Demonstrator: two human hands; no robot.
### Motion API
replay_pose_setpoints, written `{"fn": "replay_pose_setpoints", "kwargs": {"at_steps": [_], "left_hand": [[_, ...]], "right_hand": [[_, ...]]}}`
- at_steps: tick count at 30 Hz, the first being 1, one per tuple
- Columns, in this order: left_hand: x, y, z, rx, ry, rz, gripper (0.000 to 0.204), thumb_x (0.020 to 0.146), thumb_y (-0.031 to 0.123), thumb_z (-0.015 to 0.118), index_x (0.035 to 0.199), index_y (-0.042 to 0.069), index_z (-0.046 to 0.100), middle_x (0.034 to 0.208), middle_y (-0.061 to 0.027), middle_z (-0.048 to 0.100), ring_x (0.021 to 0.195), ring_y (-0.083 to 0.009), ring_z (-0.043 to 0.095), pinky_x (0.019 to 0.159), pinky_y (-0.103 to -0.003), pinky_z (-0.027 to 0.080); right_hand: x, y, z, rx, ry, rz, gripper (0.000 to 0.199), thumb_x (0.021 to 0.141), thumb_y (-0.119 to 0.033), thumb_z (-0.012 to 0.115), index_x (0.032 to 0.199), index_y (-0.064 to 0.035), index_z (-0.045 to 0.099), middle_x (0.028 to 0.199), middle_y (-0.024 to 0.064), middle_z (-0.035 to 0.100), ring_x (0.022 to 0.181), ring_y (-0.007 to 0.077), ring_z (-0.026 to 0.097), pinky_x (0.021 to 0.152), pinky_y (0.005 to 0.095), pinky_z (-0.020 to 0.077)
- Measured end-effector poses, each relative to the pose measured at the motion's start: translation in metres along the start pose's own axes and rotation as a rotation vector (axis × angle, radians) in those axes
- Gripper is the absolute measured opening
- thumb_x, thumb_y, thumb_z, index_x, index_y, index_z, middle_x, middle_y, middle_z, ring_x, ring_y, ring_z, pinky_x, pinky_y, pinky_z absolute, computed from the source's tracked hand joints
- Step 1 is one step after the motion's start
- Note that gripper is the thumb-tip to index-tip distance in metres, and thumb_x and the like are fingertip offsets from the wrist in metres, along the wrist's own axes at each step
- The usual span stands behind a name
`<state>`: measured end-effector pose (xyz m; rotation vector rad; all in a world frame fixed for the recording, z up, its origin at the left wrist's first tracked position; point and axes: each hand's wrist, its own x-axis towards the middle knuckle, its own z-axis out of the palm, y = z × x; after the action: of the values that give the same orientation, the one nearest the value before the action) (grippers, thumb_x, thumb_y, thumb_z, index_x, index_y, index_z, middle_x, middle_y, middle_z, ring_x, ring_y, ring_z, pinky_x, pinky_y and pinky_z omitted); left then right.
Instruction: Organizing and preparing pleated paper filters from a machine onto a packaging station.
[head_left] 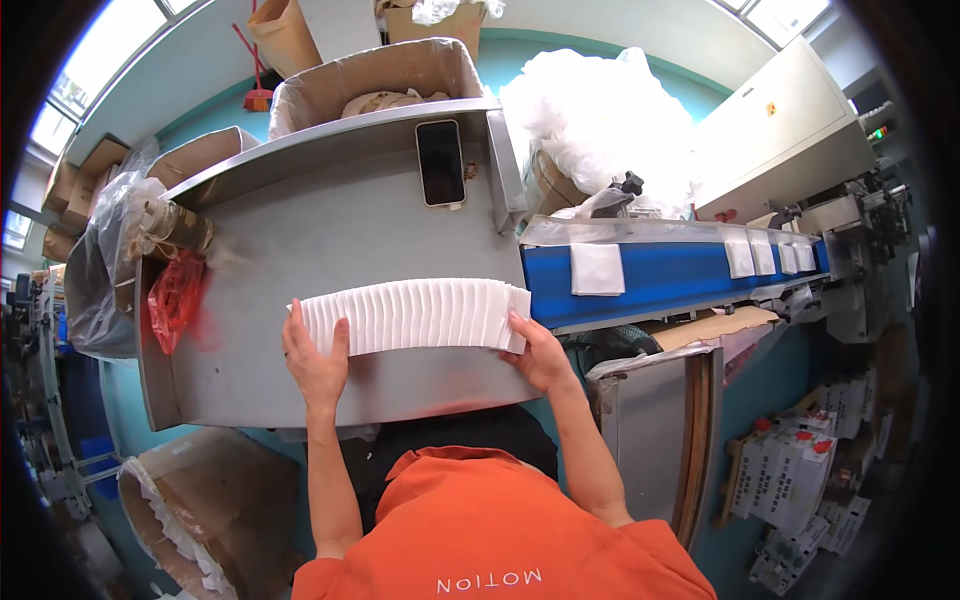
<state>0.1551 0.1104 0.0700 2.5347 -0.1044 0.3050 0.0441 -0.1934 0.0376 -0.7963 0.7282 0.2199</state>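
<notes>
Toward the near side of the grey metal worktop [300, 230], a long row of white folded sheets [415, 312] runs from side to side, packed edge to edge and bowed slightly away from the person. Whether it rests fully on the worktop or is lifted a little, I cannot tell. Both hands grip it over the worktop, one at each end: the left hand [318, 365] has its fingers around the left end and its thumb apart from them against the near side, while the right hand [543, 358] clasps the right end, where the last few sheets lean out of line, with the thumb on the near face.

Near the worktop's far right corner lies a phone [441, 163] with a dark screen. At the worktop's left edge hangs a red plastic bag [176, 295]. Just beyond the worktop's raised back rim stands a large open carton [400, 70], and a red broom [258, 98] is farther off behind it.

Right of the worktop, a blue conveyor belt [670, 268] leads away; a white folded stack [597, 270] sits on its nearer part, and smaller white pieces [738, 255] lie farther along. Beyond the worktop's far right corner rises a heap of white plastic [600, 110]. Left of the worktop's near edge, lower down, a big brown container [230, 490] lies tipped toward its side.
</notes>
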Motion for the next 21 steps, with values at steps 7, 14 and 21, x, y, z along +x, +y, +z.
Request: {"fn": "replay_pose_setpoints", "kwargs": {"at_steps": [7,14,21], "left_hand": [[-0.001,0.002,0.001,-0.003,0.000,0.003,0.073,0.087,0.041,0.066,0.142,0.005,0.036,0.134,-0.0246,0.044,0.125,-0.0422,0.043,0.102,-0.050,0.036],[-0.001,0.007,0.001,-0.005,-0.016,-0.002,0.074,0.087,0.043,0.066,0.143,0.005,0.034,0.135,-0.0248,0.044,0.125,-0.0425,0.042,0.102,-0.050,0.036],[0.000,0.007,0.004,0.004,-0.009,-0.007,0.073,0.087,0.041,0.067,0.142,0.005,0.035,0.133,-0.0245,0.045,0.123,-0.0426,0.044,0.101,-0.050,0.038]], "right_hand": [[-0.002,0.006,-0.019,0.112,-0.025,0.058,0.036,0.095,-0.029,0.056,0.126,-0.0118,0.053,0.111,0.0029,0.063,0.097,0.0158,0.060,0.080,0.0325,0.0488],[0.014,-0.010,-0.017,0.144,0.168,-0.234,0.040,0.095,-0.031,0.058,0.119,0.0016,0.052,0.107,0.0083,0.062,0.090,0.0175,0.062,0.077,0.0277,0.0512],[0.015,0.006,0.019,-0.157,0.104,-0.296,0.038,0.095,-0.032,0.060,0.117,-0.0007,0.058,0.094,0.0036,0.064,0.082,0.0097,0.057,0.073,0.0237,0.0465]]}}
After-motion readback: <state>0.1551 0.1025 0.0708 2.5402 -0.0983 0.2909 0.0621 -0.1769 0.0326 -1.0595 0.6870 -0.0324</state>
